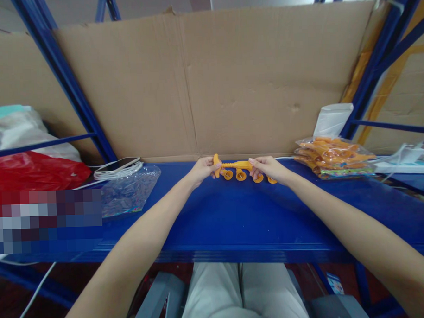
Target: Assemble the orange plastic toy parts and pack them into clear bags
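Observation:
Between my hands, an orange plastic toy (pixel 240 165) is held level, close above the blue shelf. It has a crosswise end piece on the left, a ribbed tube and a smooth thicker body. Several round orange cups (pixel 241 175) hang in a row beneath it. My left hand (pixel 204 170) pinches the crosswise piece at the left end. With thumb and fingers closed, my right hand (pixel 268 168) grips the right end of the body. The fingers partly hide both ends.
A clear bag of orange parts (pixel 332 155) lies at right, beside a white power strip (pixel 405 166). To the left are a clear plastic bag (pixel 131 192), a phone (pixel 121 164) on a coiled white cable and a red bag (pixel 35 172). Cardboard (pixel 237 79) stands behind the blue shelf (pixel 235 223).

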`<state>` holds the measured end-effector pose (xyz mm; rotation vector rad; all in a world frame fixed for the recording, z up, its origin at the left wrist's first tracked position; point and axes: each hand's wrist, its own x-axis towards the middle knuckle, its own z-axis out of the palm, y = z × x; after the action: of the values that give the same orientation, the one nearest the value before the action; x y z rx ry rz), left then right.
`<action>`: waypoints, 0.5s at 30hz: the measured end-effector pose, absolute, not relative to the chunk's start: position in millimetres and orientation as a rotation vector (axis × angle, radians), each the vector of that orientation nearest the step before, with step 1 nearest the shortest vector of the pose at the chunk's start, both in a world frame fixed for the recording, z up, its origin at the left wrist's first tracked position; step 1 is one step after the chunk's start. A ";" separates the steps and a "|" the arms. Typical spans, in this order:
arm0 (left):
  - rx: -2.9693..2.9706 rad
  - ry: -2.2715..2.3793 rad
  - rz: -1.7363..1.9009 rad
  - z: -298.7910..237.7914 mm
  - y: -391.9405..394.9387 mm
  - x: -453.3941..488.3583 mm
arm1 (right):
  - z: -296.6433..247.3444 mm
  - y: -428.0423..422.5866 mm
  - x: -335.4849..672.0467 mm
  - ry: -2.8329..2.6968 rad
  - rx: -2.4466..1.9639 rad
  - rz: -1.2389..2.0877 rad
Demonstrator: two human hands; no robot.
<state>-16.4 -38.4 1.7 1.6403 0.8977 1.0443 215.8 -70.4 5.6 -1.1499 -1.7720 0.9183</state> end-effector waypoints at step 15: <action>1.593 0.883 1.109 2.6 -44.1 -10.9 | 1.9 -62.4 220.4 -1.738 -0.982 0.862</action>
<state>-10.9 -44.1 2.6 1.5928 0.8828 1.1088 220.4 -62.4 1.9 -0.9818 -1.7381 0.8618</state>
